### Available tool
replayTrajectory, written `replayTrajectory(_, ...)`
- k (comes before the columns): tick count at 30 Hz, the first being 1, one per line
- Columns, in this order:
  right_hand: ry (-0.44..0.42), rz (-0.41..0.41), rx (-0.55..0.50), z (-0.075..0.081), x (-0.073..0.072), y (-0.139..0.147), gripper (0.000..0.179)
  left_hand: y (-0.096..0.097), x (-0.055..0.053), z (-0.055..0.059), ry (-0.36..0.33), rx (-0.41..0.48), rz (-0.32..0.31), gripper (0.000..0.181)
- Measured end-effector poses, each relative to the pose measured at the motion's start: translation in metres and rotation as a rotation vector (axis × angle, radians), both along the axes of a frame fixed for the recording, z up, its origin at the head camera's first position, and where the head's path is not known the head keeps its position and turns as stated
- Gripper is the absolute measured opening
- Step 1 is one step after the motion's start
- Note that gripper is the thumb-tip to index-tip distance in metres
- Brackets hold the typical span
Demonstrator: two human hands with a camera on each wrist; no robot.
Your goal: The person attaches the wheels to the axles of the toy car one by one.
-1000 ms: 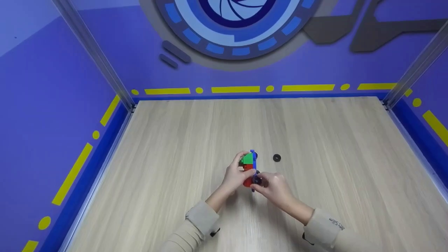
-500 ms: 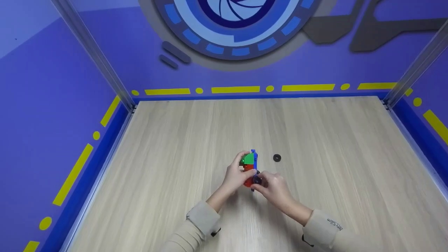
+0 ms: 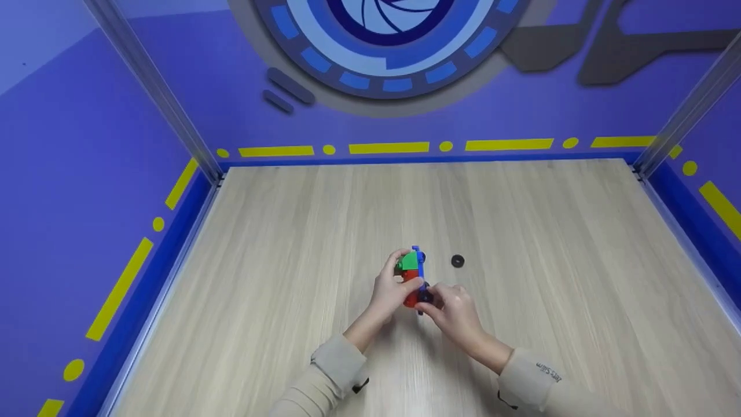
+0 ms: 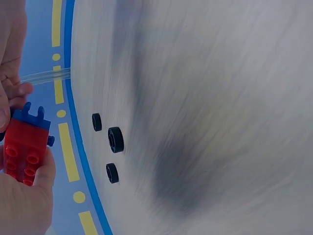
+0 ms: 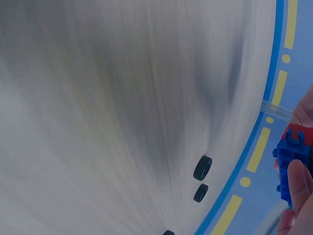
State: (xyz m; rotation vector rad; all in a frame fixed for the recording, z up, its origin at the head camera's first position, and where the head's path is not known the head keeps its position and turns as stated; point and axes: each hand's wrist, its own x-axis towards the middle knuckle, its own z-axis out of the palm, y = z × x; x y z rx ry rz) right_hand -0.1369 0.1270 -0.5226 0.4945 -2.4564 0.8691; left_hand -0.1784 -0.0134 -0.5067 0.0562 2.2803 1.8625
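Note:
Off the table, my left hand (image 3: 386, 292) grips a toy car of building blocks, with a green block (image 3: 410, 262), a red block (image 3: 410, 280) and a blue chassis (image 3: 421, 270). The car stands on its side, chassis facing right. At its near end my right hand (image 3: 457, 310) pinches a black tyre (image 3: 425, 296) against the chassis. In the left wrist view the red block (image 4: 25, 149) shows its studs, and a blue hitch (image 4: 32, 116) sticks out at the end. Fingers partly cover the chassis (image 5: 292, 154) in the right wrist view.
One loose black tyre (image 3: 458, 261) lies on the wooden table (image 3: 521, 231), right of the car. The left wrist view shows a larger tyre (image 4: 116, 140) between two smaller ones. Blue printed walls (image 3: 393, 130) with metal corner posts enclose the table's back and sides.
Both hands and the car stay almost in place, with only a slight shift. The right hand keeps its pinch on the tyre. The loose tyre has not moved.

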Motion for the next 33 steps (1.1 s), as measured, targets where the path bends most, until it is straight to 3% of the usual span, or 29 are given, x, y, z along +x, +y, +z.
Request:
replayTrajectory(16,-0.114,-0.024,-0.001,0.006,-0.0025,-0.0049,0.027,-0.0027,0.001,0.0013,0.036,-0.036,-0.006,0.056)
replayTrajectory(26,-0.139,-0.034,-0.032,0.0042,-0.0032,-0.0064,0.026,-0.0015,0.0008,0.0004,0.037,-0.046,0.01,0.055)
replayTrajectory(33,-0.196,-0.027,-0.043,-0.0018,-0.0011,-0.0037,0.028,-0.0015,0.001,-0.0014,0.035,-0.093,-0.039,0.057)
